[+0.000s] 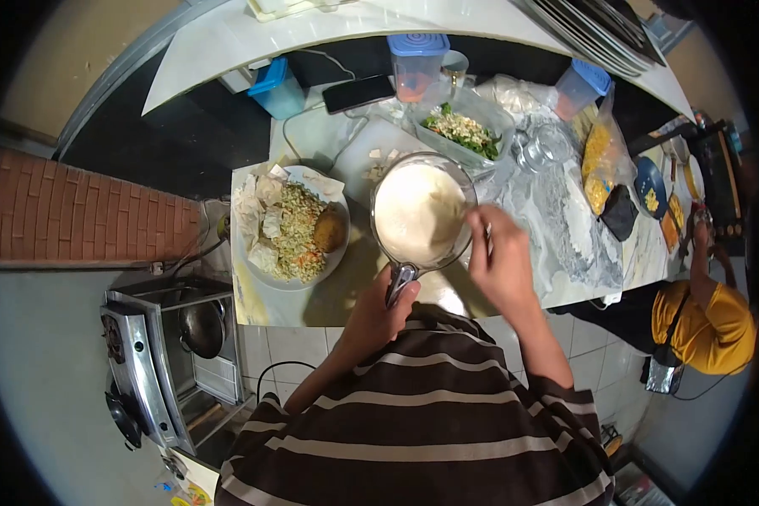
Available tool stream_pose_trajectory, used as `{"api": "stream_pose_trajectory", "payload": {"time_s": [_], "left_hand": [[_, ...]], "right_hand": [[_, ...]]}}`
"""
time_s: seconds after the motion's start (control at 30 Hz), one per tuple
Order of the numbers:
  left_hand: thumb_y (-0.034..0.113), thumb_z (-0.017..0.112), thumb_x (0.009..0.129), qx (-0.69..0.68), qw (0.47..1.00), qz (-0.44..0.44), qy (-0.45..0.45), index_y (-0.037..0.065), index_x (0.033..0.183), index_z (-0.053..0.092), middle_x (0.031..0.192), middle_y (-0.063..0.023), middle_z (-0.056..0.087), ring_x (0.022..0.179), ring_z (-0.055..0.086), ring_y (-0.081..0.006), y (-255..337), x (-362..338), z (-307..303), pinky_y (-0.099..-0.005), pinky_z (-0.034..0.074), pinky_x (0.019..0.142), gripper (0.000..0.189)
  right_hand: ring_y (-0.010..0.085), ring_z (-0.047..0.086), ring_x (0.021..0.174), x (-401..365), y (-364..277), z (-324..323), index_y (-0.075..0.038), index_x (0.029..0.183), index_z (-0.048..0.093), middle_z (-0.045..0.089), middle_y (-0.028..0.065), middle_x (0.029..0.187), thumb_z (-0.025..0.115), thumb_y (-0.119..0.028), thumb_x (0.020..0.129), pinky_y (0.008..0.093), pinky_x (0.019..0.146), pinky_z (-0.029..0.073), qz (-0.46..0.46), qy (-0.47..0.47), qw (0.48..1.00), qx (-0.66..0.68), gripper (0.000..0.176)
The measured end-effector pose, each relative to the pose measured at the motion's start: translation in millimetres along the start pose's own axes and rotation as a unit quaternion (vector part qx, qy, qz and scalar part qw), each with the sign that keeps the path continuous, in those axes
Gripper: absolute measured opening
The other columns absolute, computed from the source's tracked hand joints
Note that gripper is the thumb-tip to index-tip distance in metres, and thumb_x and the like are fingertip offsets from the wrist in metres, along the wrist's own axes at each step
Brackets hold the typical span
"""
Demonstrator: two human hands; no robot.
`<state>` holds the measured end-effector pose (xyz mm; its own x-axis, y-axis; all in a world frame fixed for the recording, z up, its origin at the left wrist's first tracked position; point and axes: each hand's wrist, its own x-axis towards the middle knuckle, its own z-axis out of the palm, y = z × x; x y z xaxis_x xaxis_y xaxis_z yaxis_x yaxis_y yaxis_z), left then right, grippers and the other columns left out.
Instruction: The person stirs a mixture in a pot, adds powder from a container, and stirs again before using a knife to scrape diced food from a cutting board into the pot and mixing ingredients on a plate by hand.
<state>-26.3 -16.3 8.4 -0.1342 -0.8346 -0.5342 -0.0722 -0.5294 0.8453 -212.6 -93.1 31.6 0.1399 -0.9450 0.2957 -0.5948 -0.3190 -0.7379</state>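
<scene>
My left hand [381,310] is closed round the handle of a round pan [415,212], seen from above, that holds a pale, creamy mixture. At the pan's right rim is my right hand [499,253], its fingers pinched together; what they hold, if anything, is too small to make out. Left of the pan lies a plate [270,274] with chopped vegetables, pale torn pieces and a brown lump. Behind the pan, a white board [361,152] carries small pale pieces. A clear container [468,126] of greens and chopped bits stands behind it to the right.
A phone [358,94], lidded tubs [417,63] and a glass dish [544,148] stand at the back. Bags of yellow food [599,160] lie to the right. Another person in a yellow shirt [713,325] is at the far right. A stove [126,346] stands lower left.
</scene>
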Motion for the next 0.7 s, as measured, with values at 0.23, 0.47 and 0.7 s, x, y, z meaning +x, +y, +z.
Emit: {"api": "stream_pose_trajectory", "payload": {"time_s": [0.23, 0.47, 0.7], "left_hand": [[0.020, 0.056, 0.101, -0.001, 1.000, -0.001, 0.018, 0.006, 0.103, 0.047, 0.065, 0.0020, 0.046, 0.047, 0.041, -0.0053, 1.4, -4.9, -0.9, -0.0239, 0.035, 0.041, 0.017], [0.023, 0.057, 0.100, -0.077, 0.997, -0.008, -0.018, 0.006, 0.104, 0.050, 0.061, 0.0032, 0.046, 0.045, 0.043, -0.0053, -20.2, -1.0, 4.8, -0.0248, 0.035, 0.038, 0.019], [0.021, 0.055, 0.102, -0.069, 0.997, -0.002, -0.029, 0.006, 0.108, 0.046, 0.066, 0.0023, 0.045, 0.048, 0.040, -0.0045, -18.9, -1.3, 7.8, -0.0227, 0.034, 0.041, 0.019]], "right_hand": [[0.0437, 0.064, 0.089, 21.1, -0.7, 12.3, 0.004, 0.093, 0.062, 0.066, 0.0222, 0.092, 0.058, 0.004, 0.085, 0.0459, 0.085, 0.053, -0.049, 0.042, 0.998, 0.015, 0.009], [0.0446, 0.064, 0.089, 13.4, 2.0, 25.1, 0.005, 0.096, 0.064, 0.066, 0.0250, 0.093, 0.058, 0.002, 0.086, 0.0460, 0.085, 0.052, -0.061, -0.040, 0.990, 0.120, 0.012], [0.0437, 0.064, 0.087, 2.1, -4.5, 0.3, 0.005, 0.093, 0.064, 0.066, 0.0241, 0.093, 0.058, 0.001, 0.088, 0.0443, 0.078, 0.052, -0.009, -0.107, 0.992, 0.061, 0.009]]}}
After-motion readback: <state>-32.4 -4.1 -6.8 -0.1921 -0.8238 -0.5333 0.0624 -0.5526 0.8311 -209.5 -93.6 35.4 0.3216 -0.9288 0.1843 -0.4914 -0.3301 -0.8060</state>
